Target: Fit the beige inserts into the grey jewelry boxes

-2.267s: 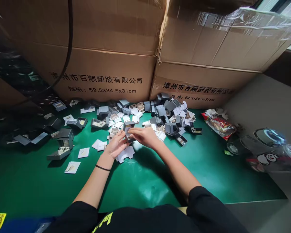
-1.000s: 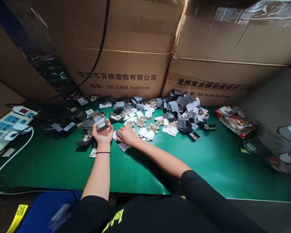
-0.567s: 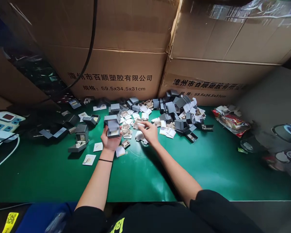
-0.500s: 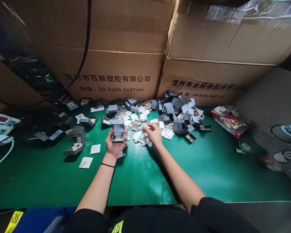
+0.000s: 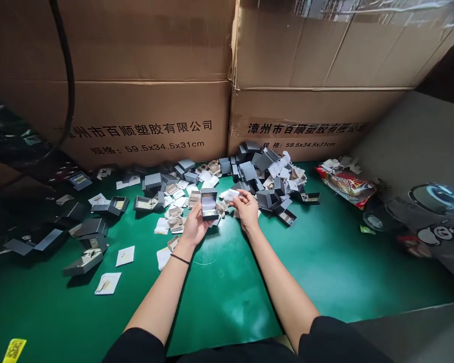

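Observation:
In the head view my left hand (image 5: pixel 194 227) is closed round a small grey hinged box (image 5: pixel 209 204), whose lid stands open toward me. Just to the right, my right hand (image 5: pixel 247 213) pinches a small white card (image 5: pixel 231 195) between thumb and fingertips, apart from the box. Behind both hands lie loose white and beige inserts (image 5: pixel 175 220), some partly hidden by my left hand. A heap of grey boxes (image 5: pixel 263 169) and paper pieces rises behind my right hand.
More opened grey boxes (image 5: pixel 93 242) and two white cards (image 5: pixel 108 283) lie on the green table (image 5: pixel 227 302) to the left. Large cardboard cartons (image 5: pixel 147 116) wall off the back. A red snack bag (image 5: pixel 346 185) and a clear jar (image 5: pixel 386 217) stand at right.
The view has shifted, so most things sit further left. My left hand has brought the box closer to my right hand and turned it. My right hand still pinches the white card.

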Tool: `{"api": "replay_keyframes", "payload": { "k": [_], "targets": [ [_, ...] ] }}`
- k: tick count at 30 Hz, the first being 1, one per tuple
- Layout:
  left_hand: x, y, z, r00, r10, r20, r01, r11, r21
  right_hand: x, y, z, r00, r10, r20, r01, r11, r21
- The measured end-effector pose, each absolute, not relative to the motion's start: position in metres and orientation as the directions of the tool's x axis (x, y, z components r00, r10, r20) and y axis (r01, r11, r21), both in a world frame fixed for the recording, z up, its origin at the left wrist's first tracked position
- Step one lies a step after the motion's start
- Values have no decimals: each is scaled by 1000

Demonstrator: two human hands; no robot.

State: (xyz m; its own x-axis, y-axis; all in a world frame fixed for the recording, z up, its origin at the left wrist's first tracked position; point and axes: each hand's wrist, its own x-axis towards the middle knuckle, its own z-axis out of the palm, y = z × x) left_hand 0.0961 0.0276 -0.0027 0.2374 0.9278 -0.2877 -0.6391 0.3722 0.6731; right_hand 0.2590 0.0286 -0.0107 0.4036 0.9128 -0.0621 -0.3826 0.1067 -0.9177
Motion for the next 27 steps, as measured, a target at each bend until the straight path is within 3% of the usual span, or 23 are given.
{"api": "replay_keyframes", "payload": {
  "k": [10, 16, 22, 27],
  "targets": [
    [96, 20, 0, 362, 879, -312, -559, 472, 681, 261, 26, -12, 532, 847, 8, -236, 158, -959],
    [95, 23, -5, 384, 863, -328, -513, 495, 701, 258, 18, 5, 415, 907, 76, -273, 204, -940],
    [96, 20, -2, 385, 874, -297, -485, 465, 740, 248, 6, 9, 340, 893, 295, 23, 306, -952],
    [97, 19, 0, 385, 878, -285, -500, 459, 734, 248, 3, 9, 270, 829, 490, 335, 396, -855]
  ]
}}
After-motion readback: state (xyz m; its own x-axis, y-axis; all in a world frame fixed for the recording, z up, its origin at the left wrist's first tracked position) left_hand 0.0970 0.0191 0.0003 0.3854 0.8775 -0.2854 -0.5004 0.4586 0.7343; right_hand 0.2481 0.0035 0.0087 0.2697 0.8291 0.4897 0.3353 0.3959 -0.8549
